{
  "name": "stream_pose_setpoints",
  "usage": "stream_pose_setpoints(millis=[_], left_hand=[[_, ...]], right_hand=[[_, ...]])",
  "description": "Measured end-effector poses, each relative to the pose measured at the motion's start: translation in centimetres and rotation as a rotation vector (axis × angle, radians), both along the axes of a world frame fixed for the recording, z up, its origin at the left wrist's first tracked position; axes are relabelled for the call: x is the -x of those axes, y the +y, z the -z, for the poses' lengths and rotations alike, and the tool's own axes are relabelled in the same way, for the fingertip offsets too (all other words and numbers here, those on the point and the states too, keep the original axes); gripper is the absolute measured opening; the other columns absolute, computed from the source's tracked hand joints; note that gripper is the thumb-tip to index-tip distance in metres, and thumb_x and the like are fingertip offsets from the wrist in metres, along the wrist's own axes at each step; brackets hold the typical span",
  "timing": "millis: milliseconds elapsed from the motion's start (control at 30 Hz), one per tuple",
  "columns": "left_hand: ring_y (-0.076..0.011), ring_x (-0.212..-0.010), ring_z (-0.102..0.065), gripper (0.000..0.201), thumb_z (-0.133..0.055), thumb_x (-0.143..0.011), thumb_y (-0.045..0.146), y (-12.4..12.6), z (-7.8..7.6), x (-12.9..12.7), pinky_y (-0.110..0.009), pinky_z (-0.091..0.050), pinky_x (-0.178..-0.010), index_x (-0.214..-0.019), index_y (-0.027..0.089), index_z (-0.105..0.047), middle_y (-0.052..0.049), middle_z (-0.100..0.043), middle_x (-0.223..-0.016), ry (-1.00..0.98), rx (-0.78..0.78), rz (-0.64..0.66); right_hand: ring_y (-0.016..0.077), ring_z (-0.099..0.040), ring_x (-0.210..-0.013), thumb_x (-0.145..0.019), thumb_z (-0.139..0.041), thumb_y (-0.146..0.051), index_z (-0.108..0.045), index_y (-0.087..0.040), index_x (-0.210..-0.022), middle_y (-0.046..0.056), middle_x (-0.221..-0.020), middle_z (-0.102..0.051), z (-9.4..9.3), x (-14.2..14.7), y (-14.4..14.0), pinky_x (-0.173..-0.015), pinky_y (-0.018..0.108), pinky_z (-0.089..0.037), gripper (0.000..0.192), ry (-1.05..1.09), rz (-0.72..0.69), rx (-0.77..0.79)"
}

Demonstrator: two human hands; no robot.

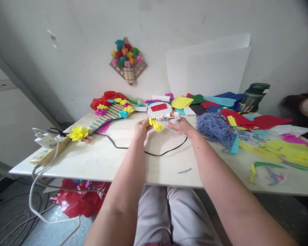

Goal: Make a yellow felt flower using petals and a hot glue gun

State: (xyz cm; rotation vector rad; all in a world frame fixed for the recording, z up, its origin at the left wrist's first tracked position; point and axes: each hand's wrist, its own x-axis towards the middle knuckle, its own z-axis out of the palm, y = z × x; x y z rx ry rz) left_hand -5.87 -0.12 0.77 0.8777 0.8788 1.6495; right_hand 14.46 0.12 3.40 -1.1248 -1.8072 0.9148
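Note:
My left hand [141, 130] pinches a yellow crepe-paper flower [156, 125] above the middle of the table. My right hand [184, 126] is wrapped round a white hot glue gun [175, 117], whose black cord [159, 155] loops over the tabletop. The gun's front end points left and is close to the flower; whether they touch I cannot tell. Left of my hands lies a woven fan-shaped piece [110, 114] edged with colored paper flowers. A bigger yellow flower [78, 133] sits by its handle end.
A power strip [50, 152] with a charger lies at the left edge. Purple-blue yarn [215, 129], scattered colored paper [287, 152] and a dark bottle [254, 97] are on the right. Behind my hands is a white oval [151, 114] bearing red paper. A flower wall piece [129, 73] hangs above.

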Motion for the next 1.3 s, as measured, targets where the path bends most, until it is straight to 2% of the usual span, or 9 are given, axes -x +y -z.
stream_pose_setpoints(millis=[167, 333, 500, 833, 967, 1167, 1300], left_hand=[[-0.0092, -0.058, -0.059, 0.027, -0.074, -0.065, 0.034, 0.03, -0.01, 0.03, -0.020, -0.050, -0.056, -0.071, 0.009, -0.064, -0.005, -0.064, -0.069, -0.008, 0.002, -0.007], [-0.0095, -0.059, -0.059, 0.029, -0.075, -0.063, 0.035, -0.03, -0.10, -0.01, -0.020, -0.050, -0.056, -0.070, 0.010, -0.064, -0.005, -0.064, -0.069, -0.012, -0.002, -0.011], [-0.0096, -0.059, -0.059, 0.028, -0.075, -0.064, 0.034, -0.10, -0.14, -0.02, -0.022, -0.051, -0.058, -0.071, 0.009, -0.064, -0.005, -0.064, -0.070, -0.016, 0.002, -0.014], [-0.0111, -0.062, -0.060, 0.025, -0.074, -0.064, 0.031, -0.04, -0.10, 0.03, -0.025, -0.051, -0.060, -0.072, 0.009, -0.065, -0.007, -0.064, -0.073, -0.028, 0.007, -0.038], [-0.0114, -0.063, -0.061, 0.024, -0.073, -0.063, 0.029, -0.11, -0.20, 0.08, -0.023, -0.051, -0.058, -0.072, 0.009, -0.065, -0.006, -0.064, -0.072, -0.028, 0.009, -0.046], [-0.0104, -0.061, -0.060, 0.025, -0.073, -0.064, 0.031, -0.03, -0.14, 0.24, -0.022, -0.051, -0.058, -0.071, 0.009, -0.063, -0.004, -0.062, -0.069, -0.042, 0.000, -0.070], [-0.0108, -0.060, -0.061, 0.025, -0.074, -0.064, 0.030, 0.13, -0.20, 0.43, -0.023, -0.052, -0.058, -0.070, 0.009, -0.062, -0.004, -0.061, -0.066, -0.081, 0.011, -0.149]], right_hand=[[0.0182, -0.059, -0.063, -0.062, -0.069, -0.041, -0.061, -0.014, -0.065, 0.002, -0.051, -0.055, -0.27, 0.09, -0.18, -0.056, 0.025, -0.045, 0.028, -0.041, 0.017, -0.104], [0.0227, -0.062, -0.076, -0.062, -0.069, -0.043, -0.063, -0.015, -0.067, 0.005, -0.060, -0.062, -0.18, 0.17, 0.06, -0.064, 0.028, -0.048, 0.029, -0.070, 0.024, -0.131], [0.0223, -0.062, -0.081, -0.062, -0.070, -0.041, -0.067, -0.014, -0.078, 0.007, -0.074, -0.067, 0.06, 0.16, 0.42, -0.069, 0.028, -0.047, 0.031, -0.052, 0.012, -0.156], [0.0220, -0.061, -0.077, -0.061, -0.070, -0.042, -0.066, -0.013, -0.073, 0.007, -0.072, -0.067, -0.05, 0.18, 0.28, -0.065, 0.028, -0.046, 0.032, -0.055, 0.012, -0.158], [0.0217, -0.061, -0.073, -0.062, -0.069, -0.044, -0.065, -0.014, -0.068, 0.005, -0.062, -0.063, -0.14, 0.08, 0.27, -0.060, 0.027, -0.045, 0.030, -0.068, 0.003, -0.152], [0.0158, -0.055, -0.057, -0.062, -0.069, -0.040, -0.061, -0.016, -0.064, 0.002, -0.053, -0.057, -0.48, 0.19, -0.26, -0.051, 0.024, -0.042, 0.025, -0.009, 0.019, -0.107], [0.0120, -0.048, -0.048, -0.060, -0.069, -0.042, -0.061, -0.015, -0.069, -0.001, -0.051, -0.054, -0.33, 0.42, -0.15, -0.046, 0.024, -0.039, 0.030, 0.107, 0.067, -0.062]])
